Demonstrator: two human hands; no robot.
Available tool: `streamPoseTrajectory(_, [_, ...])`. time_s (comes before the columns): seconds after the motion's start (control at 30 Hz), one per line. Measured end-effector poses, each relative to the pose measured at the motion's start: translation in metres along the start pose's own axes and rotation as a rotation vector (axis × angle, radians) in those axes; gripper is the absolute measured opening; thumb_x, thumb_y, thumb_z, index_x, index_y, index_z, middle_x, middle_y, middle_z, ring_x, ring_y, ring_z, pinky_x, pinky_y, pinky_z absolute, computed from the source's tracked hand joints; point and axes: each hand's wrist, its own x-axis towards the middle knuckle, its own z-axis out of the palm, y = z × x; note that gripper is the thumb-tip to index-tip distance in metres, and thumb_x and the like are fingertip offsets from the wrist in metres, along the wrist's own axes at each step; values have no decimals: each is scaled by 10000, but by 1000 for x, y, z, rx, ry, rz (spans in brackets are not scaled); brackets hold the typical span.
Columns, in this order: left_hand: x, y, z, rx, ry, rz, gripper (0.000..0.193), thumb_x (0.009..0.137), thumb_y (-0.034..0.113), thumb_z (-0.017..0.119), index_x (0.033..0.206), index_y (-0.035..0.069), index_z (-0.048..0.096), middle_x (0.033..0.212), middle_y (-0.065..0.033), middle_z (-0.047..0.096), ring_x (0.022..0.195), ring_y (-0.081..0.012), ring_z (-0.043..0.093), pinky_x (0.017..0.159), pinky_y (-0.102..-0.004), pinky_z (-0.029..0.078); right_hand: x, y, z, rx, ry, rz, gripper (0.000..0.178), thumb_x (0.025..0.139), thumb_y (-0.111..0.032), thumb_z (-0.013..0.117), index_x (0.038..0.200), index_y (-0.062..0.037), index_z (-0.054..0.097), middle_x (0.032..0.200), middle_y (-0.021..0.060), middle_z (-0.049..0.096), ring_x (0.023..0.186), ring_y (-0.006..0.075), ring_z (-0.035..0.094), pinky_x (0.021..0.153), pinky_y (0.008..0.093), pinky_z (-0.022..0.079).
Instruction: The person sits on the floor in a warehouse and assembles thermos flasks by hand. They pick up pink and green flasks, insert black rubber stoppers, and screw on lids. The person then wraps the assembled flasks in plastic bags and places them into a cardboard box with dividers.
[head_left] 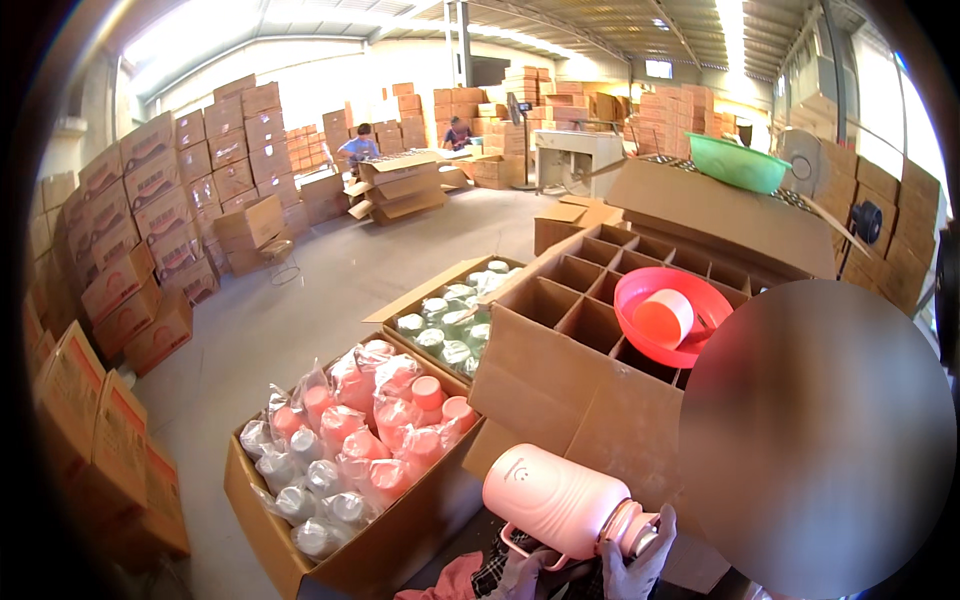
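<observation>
A pink water bottle (555,498) with a carry handle and a small smiling face lies tilted in front of me, its base toward the upper left and its neck toward the lower right. My left hand (522,574), gloved, grips it by the handle from below. Around the neck and its metallic mouth close the gloved fingers of my right hand (637,562). Left of the bottle stands an open carton (262,512) packed with pink and grey bottles in clear plastic bags. Directly beyond it is a carton with a divider grid (552,299).
A red bowl (632,318) holding a pink cup (664,318) rests on the dividers. Pale green bottles (455,352) fill another carton. A green basin (737,163) sits farther back. Stacked cartons (150,190) line the left; two people work far off. A blurred patch hides the right.
</observation>
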Motion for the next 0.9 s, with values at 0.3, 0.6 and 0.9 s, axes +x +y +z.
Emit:
streamPoseTrajectory(0.3, [-10, 35, 14, -407, -7, 114, 379, 922, 111, 538, 1293, 56, 484, 1223, -101, 559, 1055, -229, 595, 873, -401, 543, 14, -7, 23, 11, 158, -95, 544, 844, -238, 712, 1286, 14, 519, 1167, 173, 529, 1055, 329, 539, 919, 427, 449])
streamPoseTrajectory(0.6, [10, 48, -11, -594, 142, -91, 349, 946, 79, 544, 1287, 28, 493, 1250, -138, 576, 1097, -256, 629, 920, -409, 569, 46, 16, 40, -165, -175, -253, 621, 815, -288, 729, 1274, 66, 507, 1144, 278, 528, 1005, 428, 526, 870, 494, 470])
streamPoseTrajectory(0.9, [13, 75, -1, -483, 118, 35, 358, 944, 100, 417, 1258, -48, 501, 1223, -198, 606, 1062, -309, 658, 916, -426, 575, 72, -8, 46, -117, -85, -403, 464, 793, -233, 745, 1136, 14, 552, 1065, 217, 556, 934, 403, 566, 830, 467, 489])
